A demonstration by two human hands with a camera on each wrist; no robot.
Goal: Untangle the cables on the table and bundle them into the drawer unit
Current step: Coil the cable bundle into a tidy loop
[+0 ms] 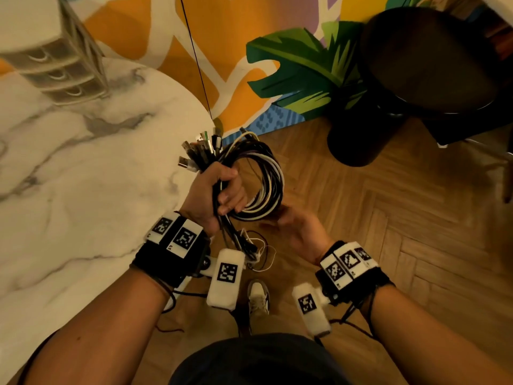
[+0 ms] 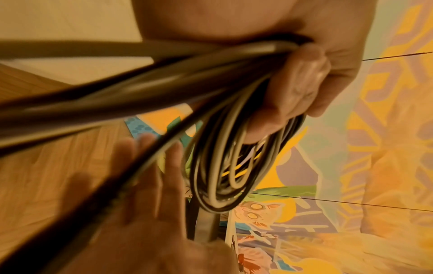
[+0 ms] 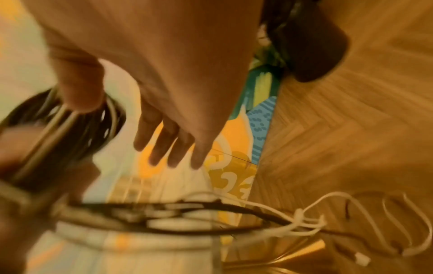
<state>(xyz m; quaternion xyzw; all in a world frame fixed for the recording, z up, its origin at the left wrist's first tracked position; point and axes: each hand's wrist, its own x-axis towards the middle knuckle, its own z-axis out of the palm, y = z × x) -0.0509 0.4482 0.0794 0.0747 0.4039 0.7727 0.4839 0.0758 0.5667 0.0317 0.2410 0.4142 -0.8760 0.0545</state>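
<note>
My left hand (image 1: 215, 190) a raised fist round cables (image 1: 258, 184); my right hand (image 1: 298, 232) beside it, fingers (image 3: 168, 146) straight, empty.

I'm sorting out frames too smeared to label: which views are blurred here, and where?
Head view: mostly sharp, the drawer unit soft. Left wrist view: the cables near the lens streak, the right hand is smeared. Right wrist view: motion blur throughout, worst on the coil at left; warm light in all.
</note>
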